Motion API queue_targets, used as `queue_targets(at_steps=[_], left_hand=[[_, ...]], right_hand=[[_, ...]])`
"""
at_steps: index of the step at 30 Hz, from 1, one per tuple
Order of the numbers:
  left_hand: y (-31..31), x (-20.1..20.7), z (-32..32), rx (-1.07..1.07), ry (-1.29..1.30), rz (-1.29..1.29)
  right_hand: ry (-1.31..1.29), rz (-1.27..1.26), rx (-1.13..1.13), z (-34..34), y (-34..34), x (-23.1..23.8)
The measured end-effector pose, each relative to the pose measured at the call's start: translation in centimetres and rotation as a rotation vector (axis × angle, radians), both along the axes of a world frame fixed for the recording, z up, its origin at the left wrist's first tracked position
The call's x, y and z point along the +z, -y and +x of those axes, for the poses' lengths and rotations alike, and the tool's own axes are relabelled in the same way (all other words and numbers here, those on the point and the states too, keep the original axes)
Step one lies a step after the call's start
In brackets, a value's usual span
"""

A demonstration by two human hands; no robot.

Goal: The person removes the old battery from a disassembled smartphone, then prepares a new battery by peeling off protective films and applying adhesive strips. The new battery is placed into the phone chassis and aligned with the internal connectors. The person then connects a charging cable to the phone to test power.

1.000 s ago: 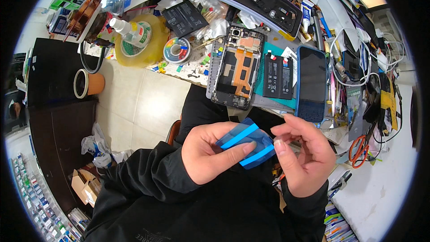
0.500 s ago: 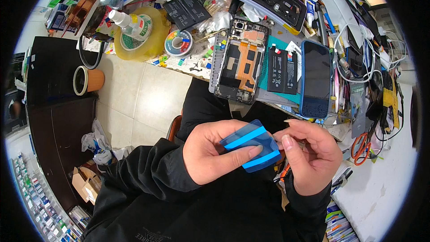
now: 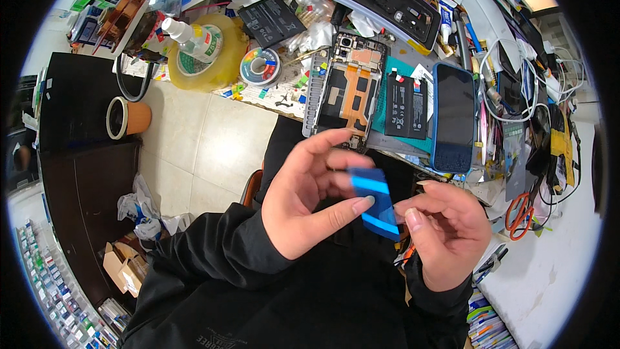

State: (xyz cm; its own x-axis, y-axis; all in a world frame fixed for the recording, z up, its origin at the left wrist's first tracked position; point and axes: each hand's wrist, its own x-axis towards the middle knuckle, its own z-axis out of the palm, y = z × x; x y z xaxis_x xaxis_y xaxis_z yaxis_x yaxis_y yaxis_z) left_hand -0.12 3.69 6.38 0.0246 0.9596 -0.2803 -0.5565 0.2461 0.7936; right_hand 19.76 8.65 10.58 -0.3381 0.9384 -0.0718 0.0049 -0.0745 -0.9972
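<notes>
My left hand (image 3: 316, 200) has its thumb against a small dark-blue translucent film sheet (image 3: 378, 204) with two bright blue strips; its other fingers are raised and partly behind the sheet. The thumb and fingertips of my right hand (image 3: 445, 232) are pinched together at the sheet's right edge. The sheet hangs tilted above my lap, slightly blurred. Beyond the hands, at the bench's near edge, lies an opened phone (image 3: 352, 87) with an orange ribbon cable across its inside. Right of it rests a black phone battery (image 3: 407, 105) on a green cutting mat (image 3: 392, 64).
A dark phone in a blue case (image 3: 452, 116) lies right of the battery. Farther left are a solder reel (image 3: 259, 66), a white-capped spray bottle (image 3: 194, 35) on a big yellowish tape roll (image 3: 226, 71), and another battery (image 3: 271, 19). White cables (image 3: 533, 103) and orange-handled scissors (image 3: 518, 212) lie at the right.
The film sheet has turned steeper and now appears narrower. My left fingers have lifted and spread upward, while my right hand stays nearly in place.
</notes>
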Motion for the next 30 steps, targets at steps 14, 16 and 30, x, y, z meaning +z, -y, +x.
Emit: queue_targets(at_steps=[14, 16, 30], left_hand=[[0.4, 1.2, 0.3, -0.046, -0.228, 0.154], [0.6, 1.5, 0.3, -0.073, -0.141, 0.045], [0.9, 0.2, 0.6, 0.000, 0.011, -0.041]], right_hand=[[0.047, 0.065, -0.034, -0.5, 0.6, -0.8], [0.089, 0.134, 0.000, -0.5, 0.6, -1.0], [0.073, 0.113, -0.058, -0.3, 0.3, -1.3]])
